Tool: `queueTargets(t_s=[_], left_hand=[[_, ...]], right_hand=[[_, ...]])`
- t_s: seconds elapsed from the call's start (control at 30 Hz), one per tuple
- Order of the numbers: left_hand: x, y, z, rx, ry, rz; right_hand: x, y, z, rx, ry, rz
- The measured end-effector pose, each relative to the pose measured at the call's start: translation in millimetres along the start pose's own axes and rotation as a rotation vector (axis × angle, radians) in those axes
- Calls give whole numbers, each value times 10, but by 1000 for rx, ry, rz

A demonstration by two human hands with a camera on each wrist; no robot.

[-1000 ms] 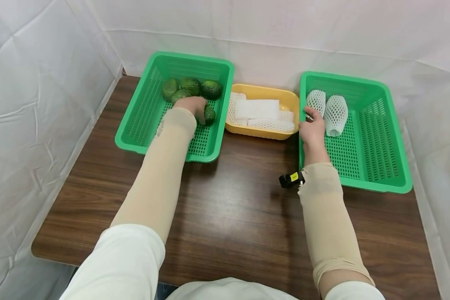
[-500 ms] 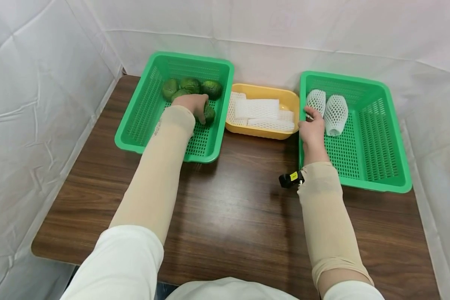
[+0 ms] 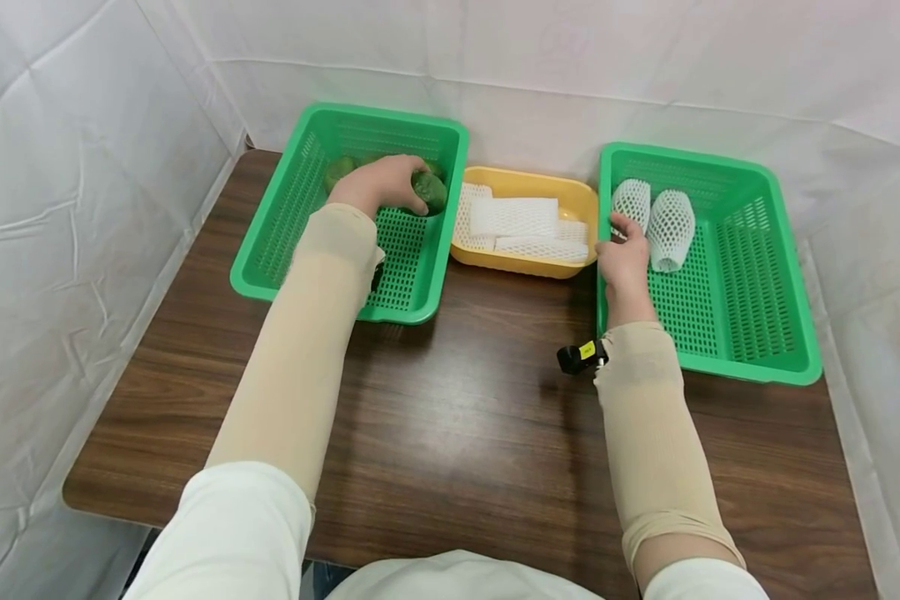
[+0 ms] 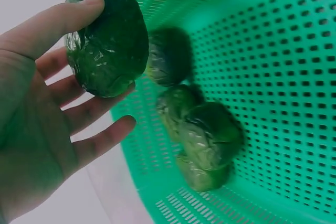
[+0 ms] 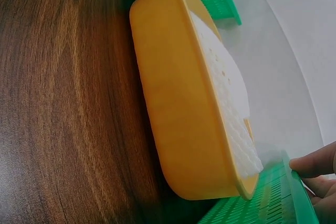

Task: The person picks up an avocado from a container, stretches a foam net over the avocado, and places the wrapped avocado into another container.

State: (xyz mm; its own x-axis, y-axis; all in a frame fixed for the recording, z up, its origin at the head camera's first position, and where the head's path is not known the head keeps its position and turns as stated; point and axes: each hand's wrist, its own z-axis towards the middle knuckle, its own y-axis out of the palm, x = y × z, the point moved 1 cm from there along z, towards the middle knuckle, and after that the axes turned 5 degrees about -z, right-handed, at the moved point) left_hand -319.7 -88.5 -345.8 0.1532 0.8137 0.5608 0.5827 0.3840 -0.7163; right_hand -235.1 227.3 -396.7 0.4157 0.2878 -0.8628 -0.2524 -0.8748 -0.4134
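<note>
The left hand (image 3: 377,185) is pinching a glossy avocado (image 4: 113,45) — slickness could be dropping it onto lower avocados (image 4: 210,136); the right hand (image 3: 625,265) is touching the right basket's rim (image 3: 606,179), grip unclear.

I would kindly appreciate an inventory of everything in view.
held avocado: one, dark green, in left hand
other avocados: four, green, in left basket
left basket: one, green, left of tub
tub: one, yellow, between baskets
flat foam nets: several (count unclear), white, in tub
bulging foam nets: two, white, in right basket
right basket: one, green, right of tub
table: one, brown, beneath containers
sheeting: count unclear, white, around table
wrist cameras: at least one, black, right wrist
arm sleeves: two, beige, forearms
top: one, white, bottom edge
left hand: one, bare, holding avocado
right hand: one, bare, on right basket's rim
</note>
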Motion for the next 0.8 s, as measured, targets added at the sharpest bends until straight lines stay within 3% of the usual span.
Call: queueTargets(t_s=[0.2, 0.37, 0.57, 0.8], left_hand=[[148, -46, -121, 67, 10, -23], [380, -23, -204, 121, 67, 18], [650, 88, -239, 126, 130, 86], [775, 225, -238, 128, 158, 90]], right_hand=[[13, 1, 12, 0, -7, 18], [16, -1, 35, 2, -22, 26], [18, 1, 49, -1, -33, 17], [21, 8, 67, -1, -33, 18]])
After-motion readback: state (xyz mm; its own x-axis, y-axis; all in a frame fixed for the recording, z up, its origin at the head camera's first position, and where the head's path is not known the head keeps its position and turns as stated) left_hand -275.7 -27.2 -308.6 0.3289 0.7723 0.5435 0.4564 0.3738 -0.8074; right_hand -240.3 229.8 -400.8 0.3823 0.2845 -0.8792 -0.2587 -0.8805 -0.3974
